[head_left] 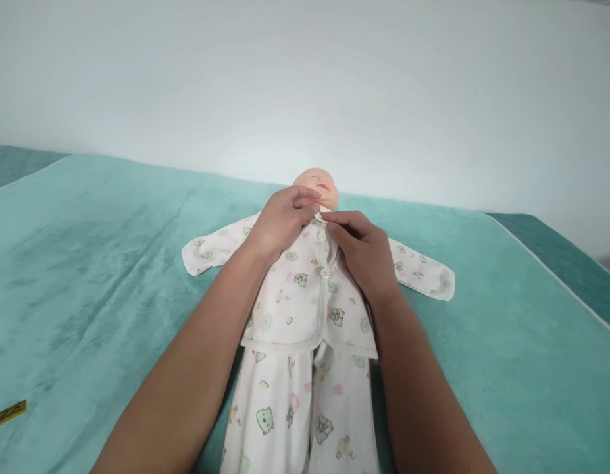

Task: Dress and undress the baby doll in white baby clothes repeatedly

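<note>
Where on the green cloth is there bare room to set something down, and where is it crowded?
Bare cloth stretches left of the left sleeve, between the wall and the yellow strip, and right of the right sleeve. Crowded: the top of the jacket, where the left hand and right hand nearly meet below the doll's head.

Indoor room of unclear kind, plain white wall [305,85], broad plush teal cover [112,243] against it
</note>
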The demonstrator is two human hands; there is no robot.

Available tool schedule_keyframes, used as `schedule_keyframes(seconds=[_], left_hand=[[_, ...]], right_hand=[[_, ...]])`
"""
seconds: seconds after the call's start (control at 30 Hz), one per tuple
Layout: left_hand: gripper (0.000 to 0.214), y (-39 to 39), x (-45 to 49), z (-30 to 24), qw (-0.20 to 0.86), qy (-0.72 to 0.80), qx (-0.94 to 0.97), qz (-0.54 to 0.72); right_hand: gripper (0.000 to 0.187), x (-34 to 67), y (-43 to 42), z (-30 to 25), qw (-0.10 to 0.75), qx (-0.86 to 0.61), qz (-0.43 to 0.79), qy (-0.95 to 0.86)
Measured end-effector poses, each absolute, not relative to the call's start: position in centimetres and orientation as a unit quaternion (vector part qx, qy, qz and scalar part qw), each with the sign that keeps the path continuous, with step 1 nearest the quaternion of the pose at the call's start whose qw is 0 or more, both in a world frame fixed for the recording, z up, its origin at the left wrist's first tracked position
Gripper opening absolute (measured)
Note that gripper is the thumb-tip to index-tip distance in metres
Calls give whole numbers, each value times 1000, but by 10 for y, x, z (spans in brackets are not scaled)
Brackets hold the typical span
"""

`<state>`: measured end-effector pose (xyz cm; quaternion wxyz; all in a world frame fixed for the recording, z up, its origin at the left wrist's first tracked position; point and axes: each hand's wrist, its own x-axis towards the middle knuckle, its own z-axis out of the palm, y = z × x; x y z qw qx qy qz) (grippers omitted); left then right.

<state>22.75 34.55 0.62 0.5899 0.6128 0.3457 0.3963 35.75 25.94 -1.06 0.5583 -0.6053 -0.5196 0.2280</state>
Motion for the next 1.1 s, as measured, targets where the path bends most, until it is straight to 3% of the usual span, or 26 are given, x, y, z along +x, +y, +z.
schedule_keyframes(seconds=[0.13,0.33,0.6,0.8,0.97,1.1], left_hand=[[27,344,228,9,579,355,630,377],[21,336,230,9,386,441,709,393],[10,311,213,9,376,381,753,381],[17,310,216,12,314,402,780,364],[40,320,220,4,246,405,825,308],[37,324,220,0,215,425,828,297]], right_hand=[[19,356,260,-9,566,-627,238,-479],[20,358,254,0,551,-653,276,-440],[18,359,238,17,410,-693,241,-542],[6,357,239,15,415,-673,226,-568],[10,357,240,11,427,-651,229,-585],[10,354,241,10,431,-650,207,-591]])
